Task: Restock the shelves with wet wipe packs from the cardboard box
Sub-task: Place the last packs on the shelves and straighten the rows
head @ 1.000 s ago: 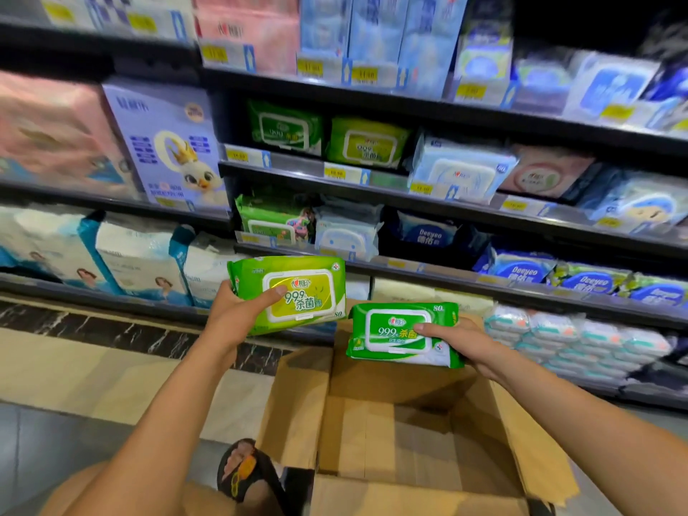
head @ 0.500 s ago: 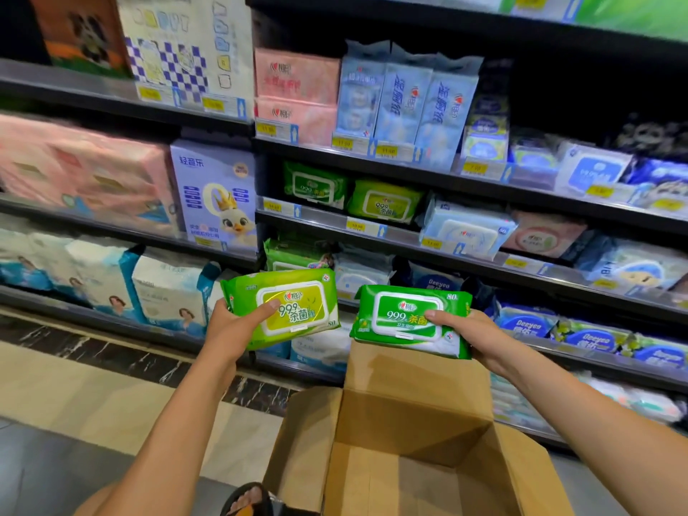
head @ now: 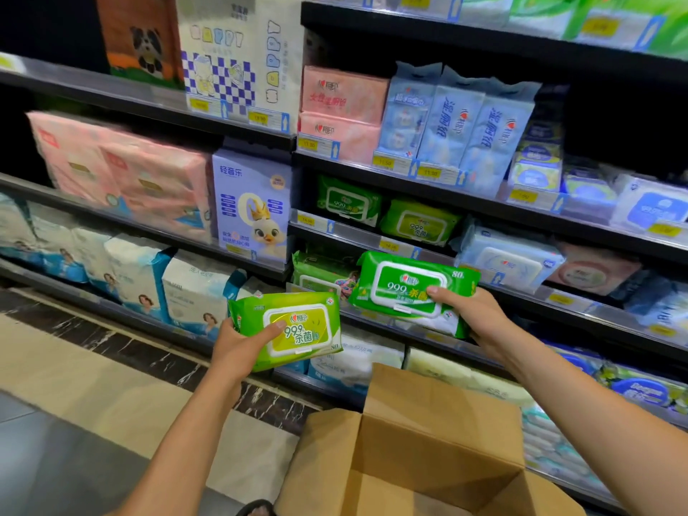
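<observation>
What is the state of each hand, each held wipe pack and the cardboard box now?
left hand: grips the lime-green wipe pack, thumb on its lid.
right hand: grips the dark-green wipe pack, thumb on its front.
lime-green wipe pack: held in the air, lid closed, not yet shelved.
dark-green wipe pack: held in the air, lid closed, not yet shelved.
cardboard box: open, flaps raised.

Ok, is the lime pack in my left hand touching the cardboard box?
Apart. The head view shows the left hand holding the lime pack clear of the cardboard box, shelf stock visible between them.
</observation>
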Motion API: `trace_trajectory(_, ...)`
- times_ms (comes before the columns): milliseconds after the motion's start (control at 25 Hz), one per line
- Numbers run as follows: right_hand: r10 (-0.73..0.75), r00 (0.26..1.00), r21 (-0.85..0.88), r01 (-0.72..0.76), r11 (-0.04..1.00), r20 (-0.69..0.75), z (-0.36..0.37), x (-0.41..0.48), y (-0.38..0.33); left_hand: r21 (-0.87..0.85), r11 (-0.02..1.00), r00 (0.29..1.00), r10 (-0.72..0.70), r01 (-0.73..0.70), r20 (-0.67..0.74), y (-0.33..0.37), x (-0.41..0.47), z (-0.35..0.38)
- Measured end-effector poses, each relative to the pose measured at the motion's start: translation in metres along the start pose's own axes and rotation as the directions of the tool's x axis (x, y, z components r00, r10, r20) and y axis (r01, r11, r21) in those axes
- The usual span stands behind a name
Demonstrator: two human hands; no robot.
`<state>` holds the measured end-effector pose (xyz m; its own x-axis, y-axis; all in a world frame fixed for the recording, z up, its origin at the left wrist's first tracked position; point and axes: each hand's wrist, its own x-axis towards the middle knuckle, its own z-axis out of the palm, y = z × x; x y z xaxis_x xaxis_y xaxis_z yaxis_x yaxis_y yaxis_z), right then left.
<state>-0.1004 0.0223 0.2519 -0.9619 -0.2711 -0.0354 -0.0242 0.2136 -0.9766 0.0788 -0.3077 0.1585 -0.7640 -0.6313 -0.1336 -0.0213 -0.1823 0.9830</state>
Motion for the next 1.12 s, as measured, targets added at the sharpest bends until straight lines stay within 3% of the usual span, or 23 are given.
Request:
trace_trajectory(160,-0.208,0.974,-0.075,0.202,0.977,-0.089,0.036,0.032,-0.028,0.006,1.0,1.0,-0.019,0.019,-0.007,-0.003,0.014,0.0)
trace_trajectory(360,-0.496,0.849,-0.279,0.439,0.854,-0.181,0.075,0.062,-0.053,0.006,1.0,1.0,-0.028,0.028,-0.007,-0.005,0.024,-0.003)
trace_trajectory(520,-0.752,0.638,-0.39,0.658,0.644,-0.167,0.084,0.095,-0.058,-0.007,0.999,0.999,-0.035,0.035,-0.026,-0.004,0.028,0.0)
trace_trajectory(600,-0.838,0.537,-0.505,0.698,0.507,-0.099,0.087,0.109,-0.06,-0.002,0.999,0.999,-0.037,0.037,-0.03,-0.003,0.029,0.002)
trace_trajectory(680,-0.877,0.481,-0.643,0.669,0.372,-0.007,0.087,0.118,-0.059,-0.003,0.999,0.999,-0.037,0.037,-0.031,-0.002,0.03,0.004)
trace_trajectory(800,-0.857,0.515,-0.805,0.513,0.298,0.011,0.089,0.126,-0.053,0.006,0.999,0.999,-0.035,0.035,-0.032,-0.001,0.03,0.005)
trace_trajectory(880,-0.819,0.568,-0.783,0.471,0.405,-0.081,0.09,0.132,-0.045,0.011,0.999,0.999,-0.032,0.032,-0.036,-0.001,0.03,0.006)
trace_trajectory(1000,-0.684,0.685,-0.638,0.416,0.649,-0.25,0.09,0.141,-0.04,0.009,1.0,0.999,-0.025,0.025,-0.03,0.0,0.031,0.009)
trace_trajectory(1120,-0.568,0.778,-0.586,0.337,0.737,-0.267,0.084,0.152,-0.046,-0.002,1.0,0.999,-0.019,0.019,-0.025,-0.001,0.032,0.011)
